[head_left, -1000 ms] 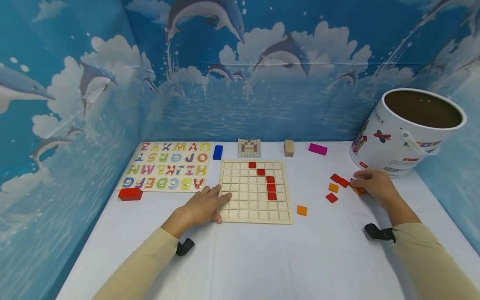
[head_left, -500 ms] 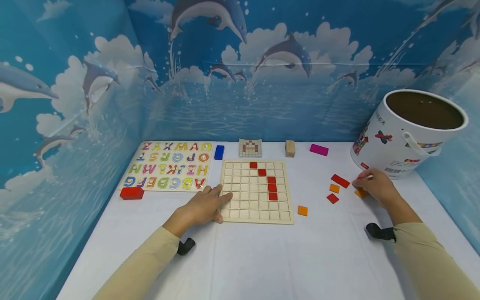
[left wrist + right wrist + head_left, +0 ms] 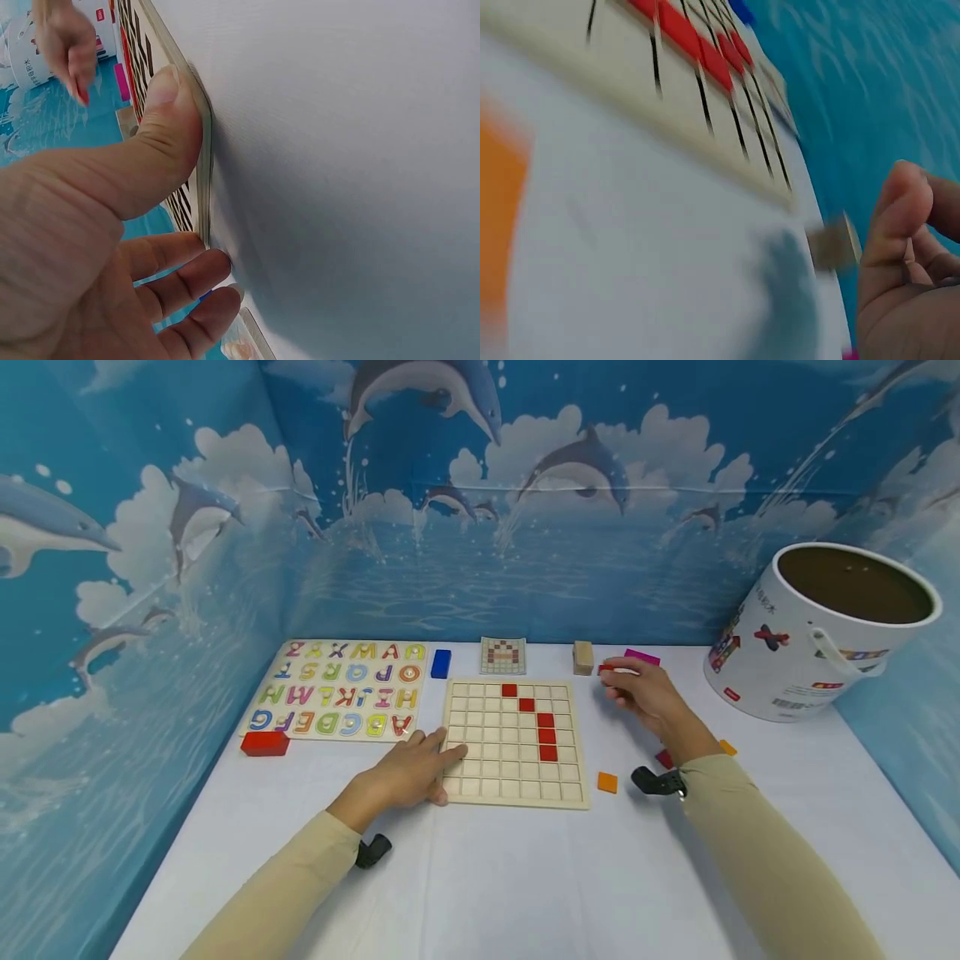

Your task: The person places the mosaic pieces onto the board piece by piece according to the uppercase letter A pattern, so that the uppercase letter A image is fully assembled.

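Note:
My left hand (image 3: 408,770) rests on the left edge of a wooden grid board (image 3: 491,789), its thumb (image 3: 166,112) lying over the rim. Several red square tiles (image 3: 547,737) sit in the board's cells, in a bent line from the top middle down the right side. To the right of the board and raised over the table, my right hand (image 3: 647,693) pinches a red tile (image 3: 606,668) between thumb and fingers. In the right wrist view the right hand (image 3: 915,262) hides that tile.
A patterned card (image 3: 502,656) and a wooden block (image 3: 582,657) stand behind the board. An alphabet board (image 3: 330,689) and a red block (image 3: 265,743) are at left. An orange tile (image 3: 607,782) lies right of the board. A white bucket (image 3: 780,652) stands far right.
My right hand has left the loose tiles beside the bucket and moved left toward the board, carrying a red tile. My left hand has stayed on the board's left edge.

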The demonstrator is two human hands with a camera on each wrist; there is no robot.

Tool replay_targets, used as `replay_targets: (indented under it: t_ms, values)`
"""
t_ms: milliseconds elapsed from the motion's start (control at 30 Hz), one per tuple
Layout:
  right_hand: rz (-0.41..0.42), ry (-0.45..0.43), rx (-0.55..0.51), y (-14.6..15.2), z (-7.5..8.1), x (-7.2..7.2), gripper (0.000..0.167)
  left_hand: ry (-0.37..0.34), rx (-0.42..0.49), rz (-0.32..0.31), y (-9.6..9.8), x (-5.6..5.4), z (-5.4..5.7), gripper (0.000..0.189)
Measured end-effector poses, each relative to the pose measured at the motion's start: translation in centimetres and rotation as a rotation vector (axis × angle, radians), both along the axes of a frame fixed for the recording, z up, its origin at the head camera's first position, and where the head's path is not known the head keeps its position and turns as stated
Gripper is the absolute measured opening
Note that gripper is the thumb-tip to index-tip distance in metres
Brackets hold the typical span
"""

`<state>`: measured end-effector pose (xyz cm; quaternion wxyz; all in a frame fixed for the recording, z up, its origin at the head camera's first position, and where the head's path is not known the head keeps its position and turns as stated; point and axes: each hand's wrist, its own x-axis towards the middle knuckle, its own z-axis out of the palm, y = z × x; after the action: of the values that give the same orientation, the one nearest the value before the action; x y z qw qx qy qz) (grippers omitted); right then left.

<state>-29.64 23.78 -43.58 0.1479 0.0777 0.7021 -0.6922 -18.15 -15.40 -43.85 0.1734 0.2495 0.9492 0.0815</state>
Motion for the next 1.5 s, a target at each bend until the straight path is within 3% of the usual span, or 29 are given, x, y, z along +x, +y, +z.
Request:
replay_targets:
  t_ms: [167,367,467,667,900,1033,1133,1333,1500]
  values:
    - [0.144,-0.013,-0.026,-8.1,-0.1,-1.0,0.052,-0.007,-0.003,-0.004,0.1,-0.1,-0.2,0.08]
    - [0.318,0.031,0.102,-14.1,-0.7,-0.9,0.049,-0.004,-0.021,-0.004,0.1,-0.2,-0.1,0.08]
    - [0.363,0.088,0.217,-15.4,-1.1,-0.7,0.041,0.001,-0.03,-0.006,0.0,-0.3,-0.2,0.081]
    - [0.436,0.222,0.57,-16.5,-1.5,-0.4,0.021,0.017,-0.043,-0.015,-0.1,-0.2,-0.2,0.081]
    - [0.451,0.287,0.703,-16.8,-1.3,-0.3,0.021,0.024,-0.054,-0.019,0.0,-0.3,-0.1,0.081]
    - [0.447,0.28,0.682,-15.4,-0.7,-0.2,0.032,0.01,-0.041,-0.009,0.0,-0.3,-0.1,0.081]
    - [0.392,0.27,0.646,-12.5,-0.3,0.0,0.043,0.004,-0.028,-0.006,0.1,-0.4,-0.1,0.081]
    - [0.224,0.253,0.618,-3.4,0.3,1.7,0.058,0.008,-0.033,-0.003,0.1,-0.3,-0.1,0.081]
    - [0.095,0.151,0.616,4.5,-0.1,2.8,0.069,0.014,-0.026,-0.004,0.1,-0.1,-0.1,0.079]
